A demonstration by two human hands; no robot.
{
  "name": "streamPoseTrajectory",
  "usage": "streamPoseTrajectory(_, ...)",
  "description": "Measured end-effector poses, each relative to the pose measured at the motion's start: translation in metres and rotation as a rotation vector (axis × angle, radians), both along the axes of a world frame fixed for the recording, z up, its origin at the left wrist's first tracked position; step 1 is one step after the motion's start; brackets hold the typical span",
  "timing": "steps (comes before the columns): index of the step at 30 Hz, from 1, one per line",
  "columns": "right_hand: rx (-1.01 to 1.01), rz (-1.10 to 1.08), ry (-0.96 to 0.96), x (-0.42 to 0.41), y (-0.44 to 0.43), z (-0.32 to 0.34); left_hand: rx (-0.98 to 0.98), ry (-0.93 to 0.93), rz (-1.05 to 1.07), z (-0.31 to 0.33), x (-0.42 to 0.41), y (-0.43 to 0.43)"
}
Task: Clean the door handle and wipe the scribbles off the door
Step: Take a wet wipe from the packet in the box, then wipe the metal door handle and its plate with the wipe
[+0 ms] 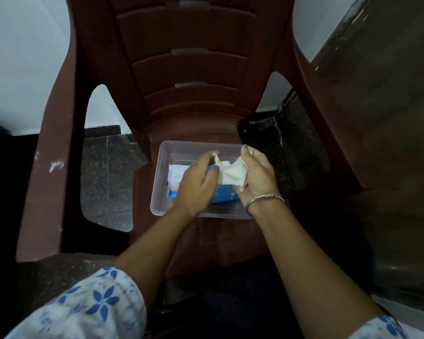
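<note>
From the head view, you are looking down at a dark red plastic chair (189,69) with a clear plastic tub (165,152) sitting on its seat. Inside the tub lies a blue and white wipes packet (175,177), flat on the bottom and partly covered by your hands.

Your left hand (196,184) hovers over the packet with its fingers curled together, the fingertips (212,154) pinching 1 end of a white wipe (233,173). Your right hand (257,174) has its palm turned up and inward, fingers closed loosely around the other end, so the wipe is bunched and stretched between the 2 hands just above the packet. A thin metal bangle (267,197) circles your right wrist.

Both sleeves (96,307) are pale with a blue flower print. The dim brown surface (382,106) at the right may be the door, though the light is too poor to be sure.
</note>
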State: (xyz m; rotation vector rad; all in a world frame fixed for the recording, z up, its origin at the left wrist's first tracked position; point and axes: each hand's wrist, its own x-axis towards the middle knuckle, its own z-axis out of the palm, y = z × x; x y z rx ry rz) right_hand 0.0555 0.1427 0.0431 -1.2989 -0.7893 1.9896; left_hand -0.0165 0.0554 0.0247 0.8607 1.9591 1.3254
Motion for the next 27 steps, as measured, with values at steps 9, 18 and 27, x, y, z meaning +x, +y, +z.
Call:
streamPoseTrajectory(9,0.025,-0.062,0.172,0.068,0.017,0.088,0.231,-0.303,-0.263,0.082,0.031,0.042)
streamPoseTrajectory(18,0.472,0.115,-0.276,0.214,0.024,0.153,0.310,-0.284,-0.624,0.156,0.120,0.096)
streamPoseTrajectory(27,0.768,-0.315,-0.542,0.382,0.000,0.212,0.354,-0.298,-0.970,0.221,0.251,0.139)
